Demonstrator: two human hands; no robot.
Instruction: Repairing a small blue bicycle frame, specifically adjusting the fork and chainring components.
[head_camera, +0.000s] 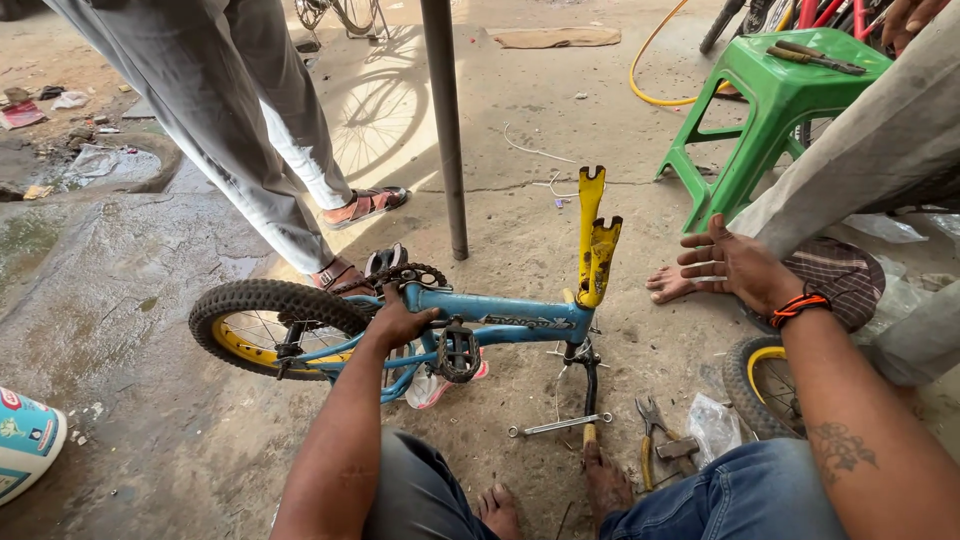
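Observation:
A small blue bicycle frame (520, 322) stands upside down on the concrete floor, its yellow fork (597, 240) pointing up with no wheel in it. My left hand (400, 318) grips the frame near the chainring (405, 275) and black pedal (458, 352). The rear wheel (265, 322) with yellow rim sits at the left. My right hand (730, 265) hovers open, fingers spread, to the right of the fork, holding nothing. A loose wheel (762, 385) lies under my right forearm.
A spanner (558, 426), pliers (648, 430) and a hammer (678, 449) lie by my bare feet. A person in grey trousers and sandals (365, 207) stands behind the bike beside a metal pole (446, 130). Another person sits right, near a green stool (775, 110) holding tools.

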